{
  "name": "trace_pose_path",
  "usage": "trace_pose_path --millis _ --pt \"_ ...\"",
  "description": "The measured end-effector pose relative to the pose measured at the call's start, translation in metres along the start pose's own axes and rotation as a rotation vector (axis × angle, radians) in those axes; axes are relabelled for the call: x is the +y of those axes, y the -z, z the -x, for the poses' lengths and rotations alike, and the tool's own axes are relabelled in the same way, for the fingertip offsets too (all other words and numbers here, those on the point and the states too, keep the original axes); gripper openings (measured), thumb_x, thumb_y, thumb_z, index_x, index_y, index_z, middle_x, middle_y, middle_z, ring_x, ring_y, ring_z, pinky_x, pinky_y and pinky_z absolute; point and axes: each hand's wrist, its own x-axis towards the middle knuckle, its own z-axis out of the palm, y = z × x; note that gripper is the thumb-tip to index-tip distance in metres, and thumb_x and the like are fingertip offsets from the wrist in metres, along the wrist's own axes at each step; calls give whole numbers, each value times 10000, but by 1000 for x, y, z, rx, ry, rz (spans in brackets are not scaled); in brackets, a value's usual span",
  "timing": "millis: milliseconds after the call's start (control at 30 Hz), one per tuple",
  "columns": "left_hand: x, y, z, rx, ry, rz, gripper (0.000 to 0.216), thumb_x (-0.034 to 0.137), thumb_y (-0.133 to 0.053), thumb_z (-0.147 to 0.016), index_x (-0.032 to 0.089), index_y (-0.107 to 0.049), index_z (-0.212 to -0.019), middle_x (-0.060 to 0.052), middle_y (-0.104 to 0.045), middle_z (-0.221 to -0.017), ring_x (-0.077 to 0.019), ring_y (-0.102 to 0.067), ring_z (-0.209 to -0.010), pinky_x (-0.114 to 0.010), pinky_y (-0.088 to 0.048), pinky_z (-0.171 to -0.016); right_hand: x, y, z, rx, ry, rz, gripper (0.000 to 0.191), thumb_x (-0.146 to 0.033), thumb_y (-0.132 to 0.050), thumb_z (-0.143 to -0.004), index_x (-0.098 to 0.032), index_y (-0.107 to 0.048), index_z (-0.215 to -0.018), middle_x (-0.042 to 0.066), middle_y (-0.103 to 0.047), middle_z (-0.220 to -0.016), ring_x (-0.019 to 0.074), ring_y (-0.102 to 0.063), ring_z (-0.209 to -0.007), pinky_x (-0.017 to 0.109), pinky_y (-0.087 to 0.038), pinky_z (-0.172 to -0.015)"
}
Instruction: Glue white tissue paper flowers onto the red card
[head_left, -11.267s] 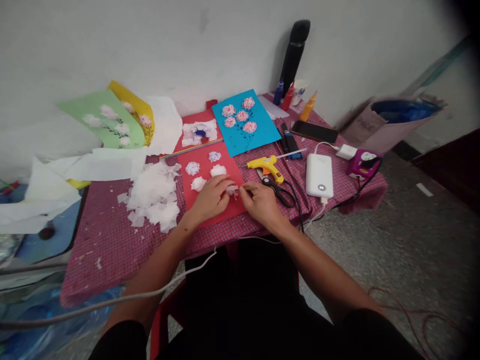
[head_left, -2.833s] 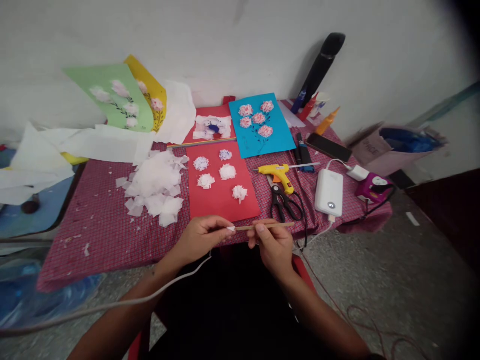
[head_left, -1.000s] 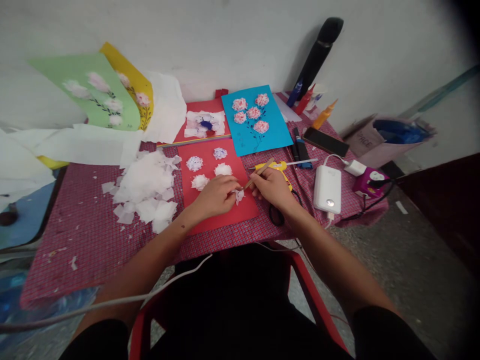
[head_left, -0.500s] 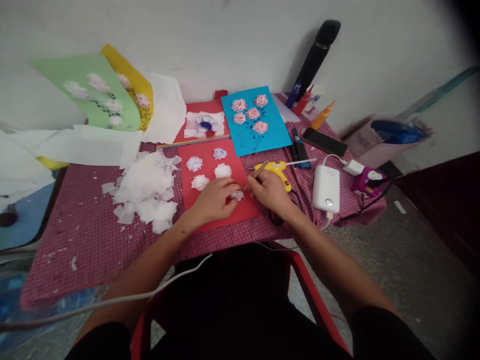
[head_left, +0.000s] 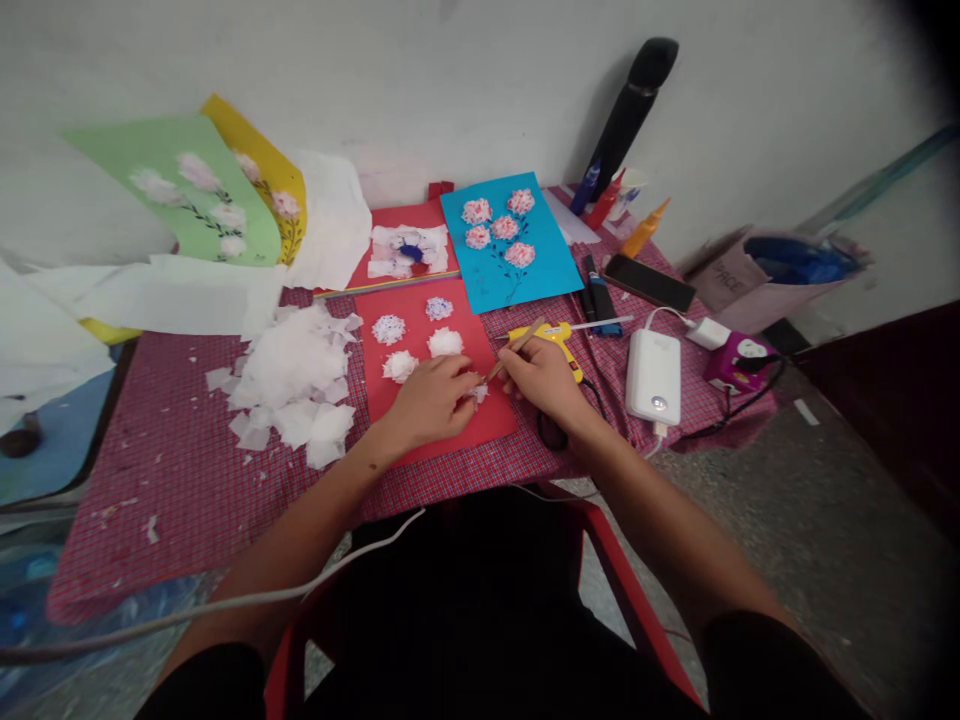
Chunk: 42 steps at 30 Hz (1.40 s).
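Observation:
In the head view my right hand is closed around a thin brown wooden stick, its lower tip pointing down beside my left fingertips. My left hand rests on a red paper sheet, thumb and fingers curled together at a small whitish tissue paper piece near the sheet's right edge. The fingers partly cover that piece. On the same sheet sit white tissue paper flowers and others with purple-tinted tips. Just behind my right hand lies a yellow glue gun.
Left of the sheet lies a heap of torn tissue paper. Behind stands a blue sheet with pink-white flowers. On the right are a white power bank, a phone, a purple socket adapter and paint bottles.
The stick in my right hand has shifted slightly, its upper end a little to the right and higher. My left fingers have moved only slightly at the tissue paper piece.

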Motion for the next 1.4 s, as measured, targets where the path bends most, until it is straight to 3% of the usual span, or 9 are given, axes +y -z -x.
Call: trace_pose_path --millis 267,433,633,900,1167,1400 --pt "0 0 1 -3 4 -2 288 274 -530 -954 190 -711 -1162 -141 -654 -1279 -303 -606 -1184 -482 -507 -1008 0 1 1 0 -65 -56 249 -380 -636 -910 -204 -622 -734 15 -670 -565 132 -578 -421 235 -411 -403" --pt "0 1 1 -3 1 -3 289 288 -514 -977 185 -716 -1156 -140 -662 -1254 -296 -612 -1164 -477 -508 -1000 1 2 0 -32 -56 -119 291 -435 -678 -903 -202 -623 -739 48 -717 -646 140 -607 -442 248 -445 -406" --pt "0 0 0 -2 -10 -18 283 281 -510 -979 177 -725 -1132 -133 -662 -1243 -285 -616 -1144 -466 -514 -985 -3 3 0 -42 -113 -163 269 -390 -665 -896 -216 -595 -704 -28 -605 -502 112 -521 -375 236 -399 -387" --pt "-1 0 1 11 -14 -14 257 282 -516 -979 191 -732 -1086 -118 -671 -1212 -271 -623 -1117 -453 -516 -971 -7 2 0 -32 -118 -328 210 -367 -683 -838 -225 -584 -719 -30 -616 -558 92 -434 -354 253 -296 -366" --pt "-1 1 0 -5 -12 -2 283 279 -514 -980 176 -734 -1125 -133 -675 -1216 -279 -629 -1131 -469 -518 -981 -8 4 -3 -38 -110 -288 16 -229 -632 -740 -215 -625 -735 -56 -551 -522 85 -399 -365 244 -261 -371" --pt "-1 2 1 23 -17 3 277 277 -522 -978 178 -735 -1126 -128 -677 -1237 -278 -635 -1132 -462 -522 -977 -14 9 -1 -23 -118 -282 64 -232 -600 -722 -212 -648 -759 -73 -480 -493 83 -366 -367 244 -253 -377"
